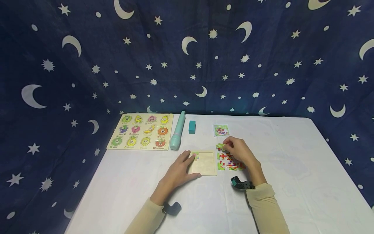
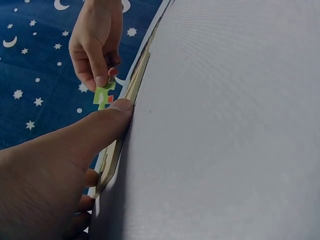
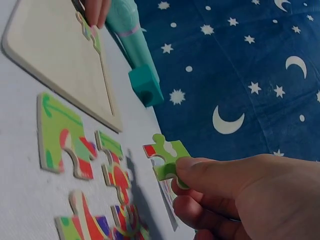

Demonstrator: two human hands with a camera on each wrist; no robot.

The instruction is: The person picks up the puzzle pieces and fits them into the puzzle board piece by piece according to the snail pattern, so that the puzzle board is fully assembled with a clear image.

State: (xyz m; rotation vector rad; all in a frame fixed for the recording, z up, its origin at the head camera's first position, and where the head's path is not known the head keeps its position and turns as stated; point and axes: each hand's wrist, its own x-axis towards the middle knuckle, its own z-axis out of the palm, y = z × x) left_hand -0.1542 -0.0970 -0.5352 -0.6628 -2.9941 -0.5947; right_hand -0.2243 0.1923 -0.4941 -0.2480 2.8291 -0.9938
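My right hand [image 1: 238, 149] pinches a green puzzle piece [image 3: 167, 156] with a little red and white on it, between thumb and fingers. It is held up over the loose puzzle pieces [image 1: 230, 162]. My left hand [image 1: 180, 170] lies over the left side of a shallow wooden puzzle tray [image 1: 208, 164], its fingertips at the upper left corner and its thumb along the near edge. Beneath those fingertips, joined pieces [image 1: 197, 155] sit in the tray's corner. The loose pieces, green, red and purple, lie right of the tray, partly hidden by the right hand.
Behind the loose pieces lies a small picture card [image 1: 221, 130]. A teal block [image 1: 192, 127] and a mint-green microphone-shaped object [image 1: 177, 131] stand behind the tray. Farther left is a fruit peg board [image 1: 140, 131]. A dark starry cloth [image 1: 187, 58] hangs beyond the table's back edge.
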